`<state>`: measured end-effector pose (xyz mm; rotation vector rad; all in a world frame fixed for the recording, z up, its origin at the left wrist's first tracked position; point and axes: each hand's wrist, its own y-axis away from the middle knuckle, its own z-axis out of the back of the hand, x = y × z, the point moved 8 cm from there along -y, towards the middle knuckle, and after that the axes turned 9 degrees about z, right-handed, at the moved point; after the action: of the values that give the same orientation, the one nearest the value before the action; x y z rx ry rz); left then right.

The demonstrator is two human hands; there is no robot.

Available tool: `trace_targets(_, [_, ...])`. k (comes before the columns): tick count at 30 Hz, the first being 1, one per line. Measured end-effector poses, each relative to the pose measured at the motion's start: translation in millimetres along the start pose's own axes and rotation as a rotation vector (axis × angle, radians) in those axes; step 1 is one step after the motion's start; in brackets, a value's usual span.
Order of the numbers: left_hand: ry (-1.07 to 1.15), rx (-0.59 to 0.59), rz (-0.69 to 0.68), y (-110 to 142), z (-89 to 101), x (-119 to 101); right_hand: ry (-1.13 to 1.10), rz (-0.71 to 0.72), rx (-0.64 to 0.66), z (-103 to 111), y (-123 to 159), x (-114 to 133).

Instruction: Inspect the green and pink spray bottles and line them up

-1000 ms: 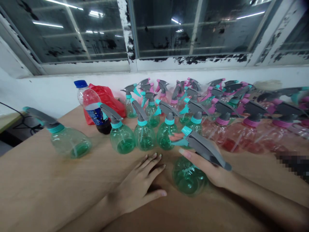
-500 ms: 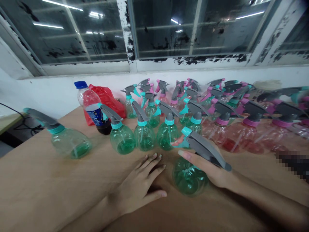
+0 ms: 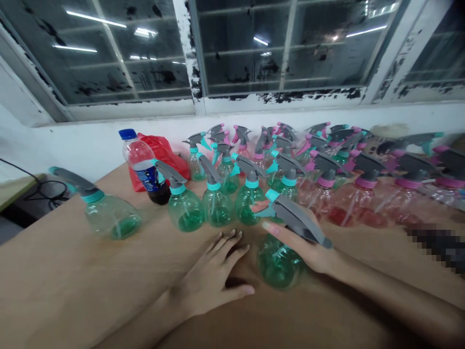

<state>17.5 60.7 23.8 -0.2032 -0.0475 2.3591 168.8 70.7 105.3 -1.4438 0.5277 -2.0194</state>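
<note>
Right hand [image 3: 312, 249]: closed around the neck of the sprayer, thumb along the near side, fingertips [image 3: 258, 207] showing beside the teal trigger [image 3: 267, 213]. How far the trigger is pressed cannot be told.
Sprayer [image 3: 278, 271]: in the right hand, low at centre-right, near the left hand; clear green body, green liquid inside. Whether its base touches the table [image 3: 72, 286] cannot be told.
Spray head [image 3: 300, 220]: grey, teal nozzle pointing left and away from the person.
Left hand [image 3: 212, 276]: open, palm down on the table, fingers spread, holding nothing; just left of the sprayer.
Front green bottles [image 3: 218, 208]: four in a row beyond the hands, teal collars, green liquid; the rightmost partly hidden behind the spray head.
Lone bottle [image 3: 111, 215]: green, teal collar, at left, apart from the row, nozzle facing left.
Pink bottles [image 3: 339, 211]: a row at right, pink collars, reddish liquid in several.
Rear bottles [image 3: 227, 177]: pink and teal trims mixed, crowded near the wall [image 3: 90, 138]; exact count not determinable.
Soda bottle [image 3: 147, 169]: blue cap, blue label, dark liquid at the bottom; stands in front of the red bag [image 3: 169, 157].
Dark item [image 3: 439, 245]: right edge, pixelated, not identifiable.
Window [image 3: 240, 58]: above the wall, frame paint peeling.
</note>
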Motion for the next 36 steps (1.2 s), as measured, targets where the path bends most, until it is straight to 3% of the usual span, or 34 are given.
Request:
trace_targets(6, [0.116, 0.07, 0.088, 6, 9.4, 2, -0.049, 0.045, -0.004, -17, -5, 13])
trace_targets(12, [0.182, 0.074, 0.146, 30, 26.6, 12, -0.041, 0.036, -0.042, -50, -12, 29])
trace_targets(16, [0.19, -0.063, 0.182, 59, 41.5, 26, -0.06, 0.054, -0.072, -85, -19, 40])
trace_targets(20, [0.05, -0.227, 0.307, 91, 63.4, 53, -0.087, 0.136, -0.101, -128, -34, 55])
trace_targets(24, [0.069, -0.352, 0.414, 121, 68.2, 85, -0.138, 0.186, -0.104, -170, -52, 63])
trace_targets(27, [0.055, -0.435, 0.466, 140, 65.3, 106, -0.151, 0.269, -0.061, -188, -61, 70])
trace_targets(30, [0.04, -0.478, 0.436, 147, 68.7, 120, -0.068, 0.402, 0.045, -190, -66, 79])
trace_targets(32, [0.035, -0.503, 0.433, 147, 75.3, 131, 0.035, 0.488, 0.068, -180, -70, 85])
trace_targets(36, [0.013, -0.54, 0.477, 138, 88.8, 157, 0.464, 0.56, -0.116, -144, -96, 93])
